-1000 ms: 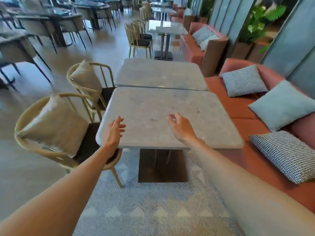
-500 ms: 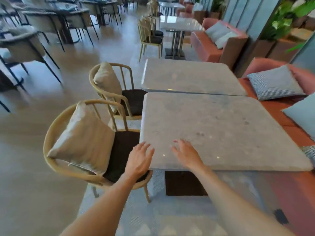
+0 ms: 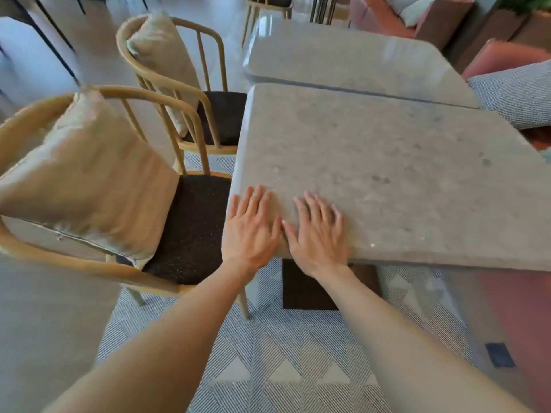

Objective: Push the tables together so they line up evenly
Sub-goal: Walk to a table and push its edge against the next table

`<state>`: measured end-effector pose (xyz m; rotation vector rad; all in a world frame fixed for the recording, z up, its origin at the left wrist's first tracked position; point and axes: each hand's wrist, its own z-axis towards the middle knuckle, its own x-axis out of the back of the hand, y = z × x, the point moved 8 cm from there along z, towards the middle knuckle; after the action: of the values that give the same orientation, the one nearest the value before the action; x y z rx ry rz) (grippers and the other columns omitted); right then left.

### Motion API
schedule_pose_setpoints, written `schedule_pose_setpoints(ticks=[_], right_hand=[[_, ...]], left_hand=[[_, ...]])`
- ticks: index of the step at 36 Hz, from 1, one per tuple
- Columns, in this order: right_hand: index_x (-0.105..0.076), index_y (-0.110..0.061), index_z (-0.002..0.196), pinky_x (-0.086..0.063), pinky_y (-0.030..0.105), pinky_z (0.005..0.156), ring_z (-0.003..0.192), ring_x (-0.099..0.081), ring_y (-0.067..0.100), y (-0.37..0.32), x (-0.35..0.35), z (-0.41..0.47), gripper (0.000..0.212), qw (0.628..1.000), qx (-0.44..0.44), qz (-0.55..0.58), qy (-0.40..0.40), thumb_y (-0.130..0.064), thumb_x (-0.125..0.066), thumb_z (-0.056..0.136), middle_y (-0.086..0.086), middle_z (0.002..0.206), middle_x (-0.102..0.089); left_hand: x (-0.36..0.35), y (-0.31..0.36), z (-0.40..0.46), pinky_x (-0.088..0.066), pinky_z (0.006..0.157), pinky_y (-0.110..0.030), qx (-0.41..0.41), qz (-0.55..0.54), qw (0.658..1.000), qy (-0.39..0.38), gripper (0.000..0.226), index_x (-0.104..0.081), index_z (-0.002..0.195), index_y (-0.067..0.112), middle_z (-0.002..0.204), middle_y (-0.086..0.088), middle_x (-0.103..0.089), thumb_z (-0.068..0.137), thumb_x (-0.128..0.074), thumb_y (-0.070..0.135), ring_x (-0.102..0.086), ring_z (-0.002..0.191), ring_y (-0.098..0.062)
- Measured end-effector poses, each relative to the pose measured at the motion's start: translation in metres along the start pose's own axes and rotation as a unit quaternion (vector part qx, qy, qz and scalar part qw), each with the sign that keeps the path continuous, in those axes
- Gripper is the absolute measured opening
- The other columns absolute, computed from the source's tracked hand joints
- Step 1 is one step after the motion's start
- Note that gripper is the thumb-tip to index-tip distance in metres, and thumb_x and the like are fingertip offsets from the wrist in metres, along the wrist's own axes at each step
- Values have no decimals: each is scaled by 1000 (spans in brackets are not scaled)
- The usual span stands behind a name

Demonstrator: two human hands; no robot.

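Two grey stone-topped tables stand edge to edge. The near table (image 3: pixel 387 162) fills the middle right; the far table (image 3: pixel 343 55) lies behind it, with a thin seam between them and its left edge set slightly right of the near one's. My left hand (image 3: pixel 250 231) lies flat, fingers spread, on the near table's front left corner. My right hand (image 3: pixel 319 231) lies flat beside it on the front edge, thumbs almost touching. Neither hand holds anything. A dark square base (image 3: pixel 307 287) shows under the near table.
Two wooden chairs with beige cushions stand left of the tables: a near chair (image 3: pixel 98 186) close to my left hand and a far chair (image 3: pixel 179 70). A pink sofa with a checked cushion (image 3: pixel 518 93) runs along the right. A patterned rug (image 3: pixel 283 368) covers the floor below.
My view has shifted left and closer to the near table. Both hands have come down from hovering apart to lie flat, side by side, on its front left corner.
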<state>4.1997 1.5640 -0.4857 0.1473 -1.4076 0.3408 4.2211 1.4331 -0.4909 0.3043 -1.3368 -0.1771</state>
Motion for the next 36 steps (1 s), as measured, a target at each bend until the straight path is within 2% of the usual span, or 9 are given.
schedule_pose_setpoints(ticks=[3, 11, 17, 26, 36], right_hand=[[-47, -18, 144, -25, 51, 118, 141, -41, 27, 2, 0, -3, 65, 999, -9, -20, 34, -54, -23, 96, 9, 154, -45], [-48, -17, 142, -28, 55, 114, 137, -44, 31, -1, -3, -4, 62, 998, 1, -37, 47, -50, -26, 94, 12, 150, -47], [-49, -17, 141, -29, 56, 113, 136, -45, 31, -2, -2, -2, 61, 998, 2, -40, 54, -49, -29, 94, 13, 149, -48], [-49, -15, 143, -29, 57, 113, 138, -44, 32, -7, 0, 2, 62, 998, 11, -31, 59, -49, -28, 94, 14, 150, -48], [-45, -15, 145, -28, 57, 114, 141, -41, 32, -6, -2, 9, 63, 998, 1, -39, 54, -49, -25, 96, 14, 153, -45]], left_hand=[[-1, 6, -1, -11, 126, -43, -4, 9, 1000, 13, 69, -39, 152, 14, 162, -6, -34, 98, -18, 51, -23, 153, -23], [0, 5, -5, -12, 126, -42, -4, -9, 999, 43, 61, -46, 149, 11, 159, -8, -39, 98, -46, 44, -28, 152, -24], [3, 4, -4, -19, 124, -44, -4, -31, 997, 72, 65, -55, 142, 7, 154, -11, -47, 90, -47, 45, -35, 148, -26], [5, 0, -4, -20, 124, -45, -8, -35, 996, 82, 70, -56, 141, 5, 153, -13, -47, 89, -39, 49, -36, 148, -26], [3, -1, 7, -20, 125, -43, -18, -38, 996, 83, 63, -55, 142, 7, 154, -11, -46, 91, -48, 43, -34, 149, -23]])
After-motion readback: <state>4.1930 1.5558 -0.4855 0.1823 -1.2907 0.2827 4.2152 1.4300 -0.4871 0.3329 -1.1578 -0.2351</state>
